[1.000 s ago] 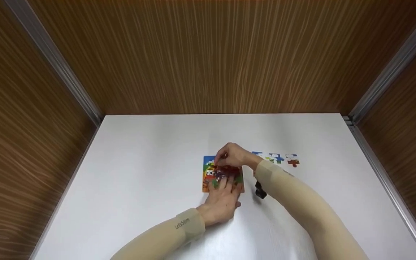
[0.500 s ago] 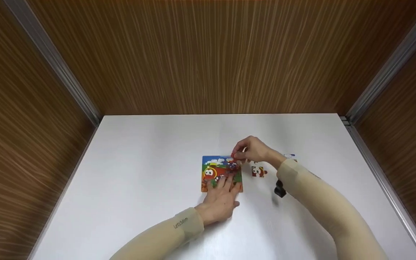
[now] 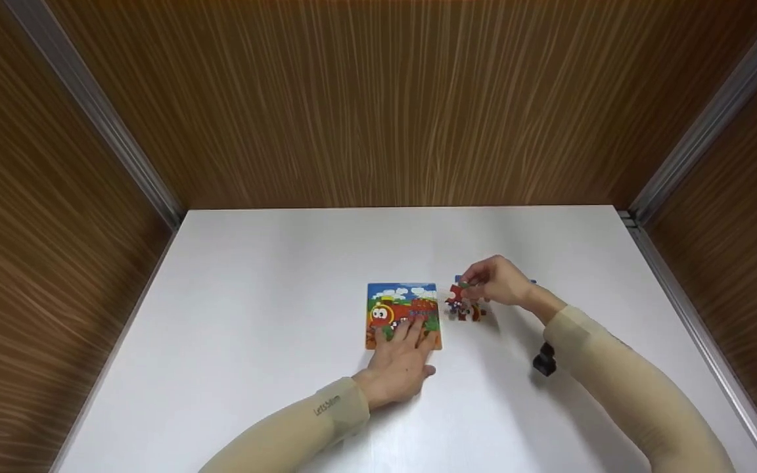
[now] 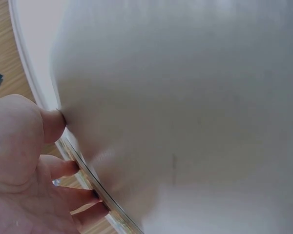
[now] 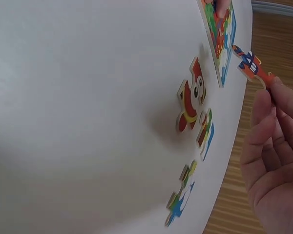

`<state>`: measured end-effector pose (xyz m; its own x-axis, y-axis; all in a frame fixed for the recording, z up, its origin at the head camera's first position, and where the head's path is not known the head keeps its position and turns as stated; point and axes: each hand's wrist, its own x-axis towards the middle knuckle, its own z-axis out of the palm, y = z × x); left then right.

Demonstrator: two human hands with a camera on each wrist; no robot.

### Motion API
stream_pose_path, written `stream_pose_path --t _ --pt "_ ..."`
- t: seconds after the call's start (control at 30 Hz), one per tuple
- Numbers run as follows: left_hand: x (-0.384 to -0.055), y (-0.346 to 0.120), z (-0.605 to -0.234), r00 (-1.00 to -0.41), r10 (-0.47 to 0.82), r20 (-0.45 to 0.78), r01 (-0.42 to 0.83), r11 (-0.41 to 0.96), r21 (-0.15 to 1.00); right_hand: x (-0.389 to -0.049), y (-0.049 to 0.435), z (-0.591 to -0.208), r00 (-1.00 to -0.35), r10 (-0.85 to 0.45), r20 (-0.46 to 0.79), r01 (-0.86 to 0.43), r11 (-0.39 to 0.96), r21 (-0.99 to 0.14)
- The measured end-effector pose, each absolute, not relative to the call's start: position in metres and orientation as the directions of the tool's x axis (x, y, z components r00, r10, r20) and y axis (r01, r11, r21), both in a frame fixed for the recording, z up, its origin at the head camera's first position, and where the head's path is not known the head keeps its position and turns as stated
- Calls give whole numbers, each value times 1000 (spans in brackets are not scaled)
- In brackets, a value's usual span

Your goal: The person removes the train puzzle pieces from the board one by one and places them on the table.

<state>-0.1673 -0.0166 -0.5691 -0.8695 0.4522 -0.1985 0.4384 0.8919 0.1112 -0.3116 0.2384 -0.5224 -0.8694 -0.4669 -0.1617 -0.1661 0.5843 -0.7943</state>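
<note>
My left hand (image 3: 397, 371) rests with spread fingers on the lower part of a square picture puzzle (image 3: 378, 292), which shows a red cartoon train. In the left wrist view, its fingertips (image 4: 90, 195) lie along the puzzle's edge. My right hand (image 3: 502, 282) is to the right of the puzzle, pinching a red jigsaw piece (image 5: 251, 66) with blue and white markings between thumb and fingers. It holds this piece above the table. Below it lies a jigsaw piece with cartoon eyes (image 5: 191, 97), partly covered in the head view.
More loose jigsaw pieces lie right of the puzzle, among them one with blue and green (image 5: 207, 134) and another with white cloud (image 5: 181, 200). A small black object (image 3: 545, 360) hangs by the right wrist. Wood-grain panels (image 3: 378, 105) enclose the white table (image 3: 253, 295).
My right hand has moved right, off the puzzle, carrying the red jigsaw piece with it. More of the train picture shows now. The left hand has stayed in place.
</note>
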Motion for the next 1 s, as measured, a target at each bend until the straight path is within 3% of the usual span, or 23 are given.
stream_pose_path --t 0.7,1.0 --pt "-169 -18 -571 -868 457 -193 437 889 139 -287 290 -537 -863 -411 -293 -3 585 -811" --pt "-168 -19 -570 -869 460 -183 439 887 145 -291 308 -543 -897 -296 -328 52 668 -742"
